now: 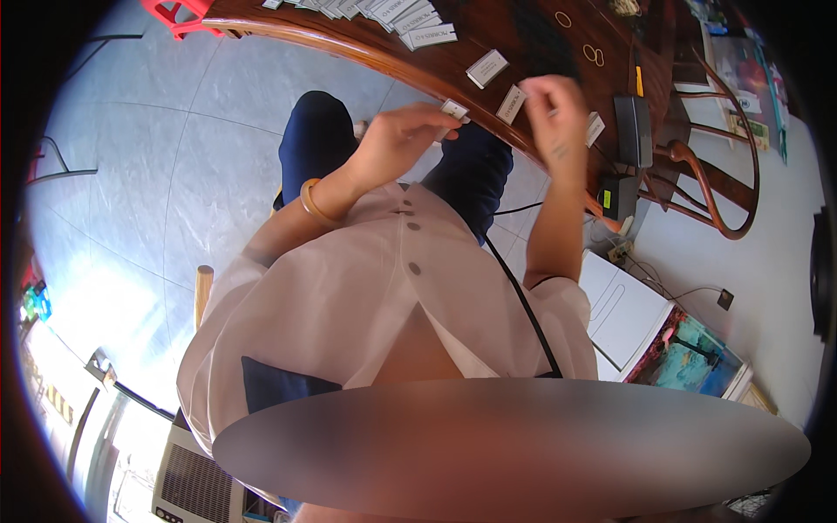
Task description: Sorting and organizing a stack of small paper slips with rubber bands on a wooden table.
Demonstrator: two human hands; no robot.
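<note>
Over my lap, in front of the table edge, my left hand (397,144) pinches a small white card (454,110) between thumb and fingers. My right hand (558,113) is raised at the table's edge, its fingers bent and smeared by motion, so whether they hold anything is unclear. Right beside its fingertips lies a printed white card stack (512,103). Another small stack of white cards (486,69) rests a little farther back. Partly behind my right wrist is one more white card (595,129).
Many white cards (429,35) lie fanned out on the dark wooden table (323,35). Rubber bands (593,56) sit toward its far right. A dark grey box (633,131) stands at the right end, near a wooden chair (715,187). A red stool (179,17) is far left.
</note>
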